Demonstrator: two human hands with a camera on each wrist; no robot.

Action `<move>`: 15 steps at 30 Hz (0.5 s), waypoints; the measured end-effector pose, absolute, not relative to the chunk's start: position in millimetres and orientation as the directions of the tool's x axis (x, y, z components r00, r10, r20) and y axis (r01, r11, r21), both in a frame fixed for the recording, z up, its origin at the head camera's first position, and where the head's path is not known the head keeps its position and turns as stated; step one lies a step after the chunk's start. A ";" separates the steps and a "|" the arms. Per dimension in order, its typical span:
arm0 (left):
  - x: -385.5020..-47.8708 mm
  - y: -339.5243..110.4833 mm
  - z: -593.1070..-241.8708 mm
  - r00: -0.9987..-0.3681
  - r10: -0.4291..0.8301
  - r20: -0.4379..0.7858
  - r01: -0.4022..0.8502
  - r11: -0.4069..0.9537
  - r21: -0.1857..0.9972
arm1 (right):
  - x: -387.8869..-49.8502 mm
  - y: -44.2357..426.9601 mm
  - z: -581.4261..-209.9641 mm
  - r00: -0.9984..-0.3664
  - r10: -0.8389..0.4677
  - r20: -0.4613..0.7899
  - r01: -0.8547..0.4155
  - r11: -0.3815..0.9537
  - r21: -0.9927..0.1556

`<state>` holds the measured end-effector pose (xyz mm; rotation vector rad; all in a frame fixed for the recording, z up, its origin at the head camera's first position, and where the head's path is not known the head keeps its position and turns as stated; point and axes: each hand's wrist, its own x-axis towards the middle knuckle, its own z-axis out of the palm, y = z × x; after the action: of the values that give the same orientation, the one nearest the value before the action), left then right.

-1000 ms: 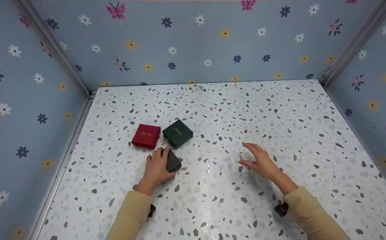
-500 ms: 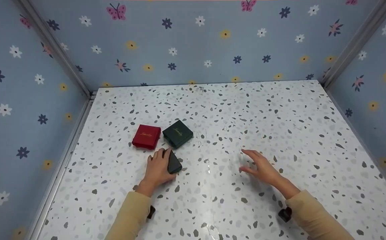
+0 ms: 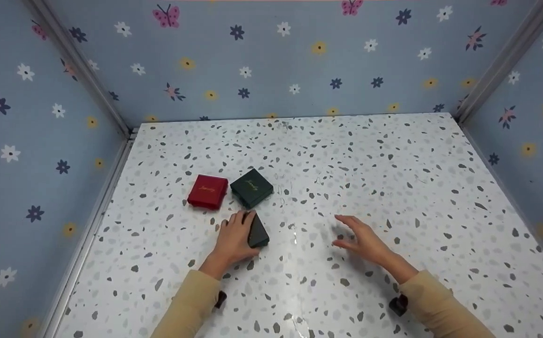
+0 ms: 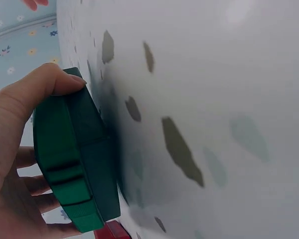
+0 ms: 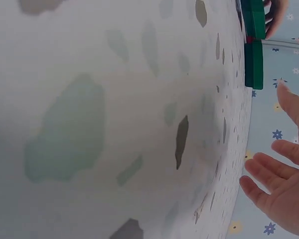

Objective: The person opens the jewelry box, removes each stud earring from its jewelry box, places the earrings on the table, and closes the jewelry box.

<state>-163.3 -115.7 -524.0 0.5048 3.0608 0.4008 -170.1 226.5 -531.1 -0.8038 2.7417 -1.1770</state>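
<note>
My left hand grips a dark green jewelry box, thumb on the near side and fingers over the far side. In the left wrist view the held box is tilted close over the tabletop; whether it touches is hard to tell. A second dark green jewelry box, with gold lettering on its lid, lies just beyond that hand. To its left sits a red jewelry box, lettered the same way. Off to the right, my right hand hovers with fingers extended and thumb apart, holding nothing.
A white speckled tabletop carries all the boxes. Blue flowered panels stand at the back and on both sides, joined by grey metal posts at the corners.
Holding the green jewelry box, my left hand has shifted a little to the right. My right hand has come slightly nearer and to the left. The other two boxes have stayed in place.
</note>
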 end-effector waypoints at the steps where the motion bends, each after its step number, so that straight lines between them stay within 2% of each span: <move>1: -163.1 -113.7 -523.8 -0.945 0.324 0.028 0.321 0.913 0.254 | -169.8 225.6 -531.5 -0.862 -0.483 0.151 -0.440 0.570 -0.694; 9: -163.4 -97.8 -523.0 -0.926 0.375 0.043 0.373 0.891 0.260 | -168.8 220.3 -533.8 -0.864 -0.484 0.140 -0.430 0.562 -0.707; 15: -166.0 -83.2 -522.8 -0.911 0.409 0.053 0.409 0.876 0.256 | -168.8 216.2 -535.6 -0.848 -0.496 0.185 -0.471 0.547 -0.693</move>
<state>-166.0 -83.2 -522.8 0.6628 3.0398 0.4137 -168.8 216.2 -535.6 -0.8546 2.7335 -1.2086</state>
